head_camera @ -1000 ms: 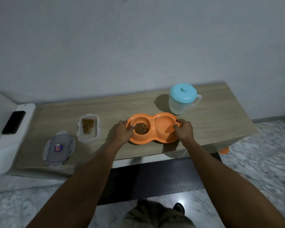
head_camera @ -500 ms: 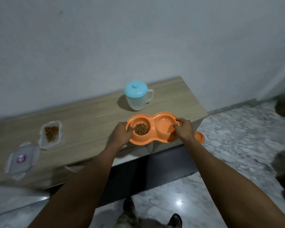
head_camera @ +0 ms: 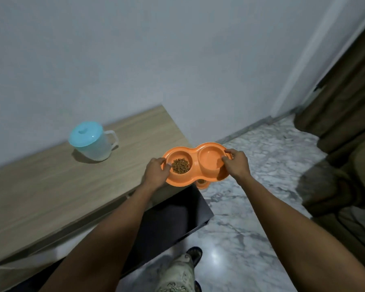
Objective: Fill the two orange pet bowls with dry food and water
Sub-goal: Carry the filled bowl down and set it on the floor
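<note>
Holding the orange double bowl point(head_camera: 195, 155) just past the right end of the counter point(head_camera: 72, 186), left hand point(head_camera: 156, 171) gripping the kibble point(head_camera: 180, 166) side, right hand point(head_camera: 237, 165) gripping the other rim, we judge any tilt could spill kibble onto the floor point(head_camera: 261, 186) beside the counter.

Bare arms stretched forward, left hand point(head_camera: 156, 172) gripping one end of the orange double bowl point(head_camera: 195, 163), right hand point(head_camera: 237, 165) gripping the other, fingers over rim
</note>
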